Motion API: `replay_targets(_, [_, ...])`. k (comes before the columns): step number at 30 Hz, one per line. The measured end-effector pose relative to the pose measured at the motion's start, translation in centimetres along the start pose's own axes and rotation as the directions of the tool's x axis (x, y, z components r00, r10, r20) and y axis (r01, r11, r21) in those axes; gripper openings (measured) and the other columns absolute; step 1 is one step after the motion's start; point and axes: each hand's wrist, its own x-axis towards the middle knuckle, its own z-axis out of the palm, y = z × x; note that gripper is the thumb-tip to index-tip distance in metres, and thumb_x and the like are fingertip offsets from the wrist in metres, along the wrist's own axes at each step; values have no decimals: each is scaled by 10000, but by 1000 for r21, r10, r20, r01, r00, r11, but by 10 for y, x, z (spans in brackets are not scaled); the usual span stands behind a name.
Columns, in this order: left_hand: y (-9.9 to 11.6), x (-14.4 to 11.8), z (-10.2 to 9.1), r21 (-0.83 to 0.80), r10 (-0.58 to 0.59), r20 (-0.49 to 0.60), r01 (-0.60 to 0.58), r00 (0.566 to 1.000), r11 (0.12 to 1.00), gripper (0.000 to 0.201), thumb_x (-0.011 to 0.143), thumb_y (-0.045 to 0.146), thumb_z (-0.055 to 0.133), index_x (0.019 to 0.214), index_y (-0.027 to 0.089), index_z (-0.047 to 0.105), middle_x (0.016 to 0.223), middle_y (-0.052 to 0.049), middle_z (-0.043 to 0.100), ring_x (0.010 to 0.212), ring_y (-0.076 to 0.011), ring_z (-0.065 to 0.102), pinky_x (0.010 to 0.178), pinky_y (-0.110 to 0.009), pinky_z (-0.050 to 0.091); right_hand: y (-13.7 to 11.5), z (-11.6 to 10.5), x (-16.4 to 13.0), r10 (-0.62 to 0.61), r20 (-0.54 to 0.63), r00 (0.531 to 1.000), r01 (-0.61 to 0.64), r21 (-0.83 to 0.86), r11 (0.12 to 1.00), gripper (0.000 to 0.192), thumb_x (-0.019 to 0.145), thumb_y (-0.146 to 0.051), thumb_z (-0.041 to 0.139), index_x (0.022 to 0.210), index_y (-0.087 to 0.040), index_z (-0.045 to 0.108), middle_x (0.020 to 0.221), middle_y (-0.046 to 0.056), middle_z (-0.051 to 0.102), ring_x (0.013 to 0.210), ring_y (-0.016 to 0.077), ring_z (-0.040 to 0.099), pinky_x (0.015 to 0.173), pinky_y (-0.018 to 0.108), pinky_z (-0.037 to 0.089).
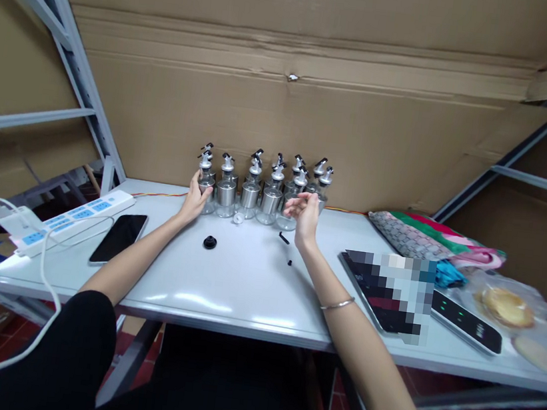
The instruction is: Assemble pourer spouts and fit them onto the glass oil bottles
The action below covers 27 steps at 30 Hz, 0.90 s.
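Several glass oil bottles with steel bands and black-and-silver pour spouts stand in two rows (262,187) at the back of the white table (243,282). My left hand (195,200) is wrapped around the leftmost front bottle (205,186). My right hand (302,214) hovers open beside the right end of the row, fingers curled and apart, holding nothing. One clear bottle (286,219) just left of that hand has no spout. A round black cap (209,242), a small white ring (238,218) and a thin black tube (284,238) lie loose on the table between my hands.
A black phone (119,237) and a white power strip (75,216) lie at the left. At the right are a tablet (383,290), a dark device with green lights (467,319), folded cloth (425,238) and bagged food (507,306). Cardboard walls the back.
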Motion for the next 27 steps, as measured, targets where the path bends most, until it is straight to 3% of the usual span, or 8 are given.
replay_targets(6, [5,-4,-1,2,-57,25,57,998,998,1130,563,441,830,1430,197,149,1496,-202,236,1398,-348,247,1155,-499,196,-1,0,-1,36,6,999,-36,-21,999,479,811,-709,360,816,-234,419,579,-46,582,435,92,521,469,228,392])
replay_targets(11, [4,-4,-1,-72,-118,38,120,992,990,1177,544,374,840,1433,177,95,1500,-234,217,1387,-351,280,1134,-496,243,1,-1,2,49,-50,998,-55,-132,990,399,844,-620,408,798,-225,446,573,-44,587,537,111,557,538,230,390])
replay_targets(14, [0,-4,-1,-99,-122,66,128,990,987,1181,545,379,836,1431,175,82,1495,-236,227,1384,-343,290,1133,-494,242,4,-4,5,141,-71,987,-153,-203,967,360,859,-557,425,780,-211,485,608,-24,624,598,118,573,553,229,382])
replay_targets(19, [0,-5,1,-127,-122,41,126,992,984,1171,535,373,838,1421,189,96,1516,-220,175,1401,-331,255,1148,-479,213,10,-9,9,268,22,963,-258,-214,942,359,802,-562,493,836,-208,538,664,-9,667,636,129,584,549,226,383])
replay_targets(27, [1,-6,2,-125,-125,35,128,992,984,1109,549,328,817,1398,170,121,1500,-228,197,1395,-334,264,1147,-474,221,18,-13,11,281,124,952,-236,-293,927,330,770,-516,547,910,-217,562,694,-9,691,695,144,601,562,225,363])
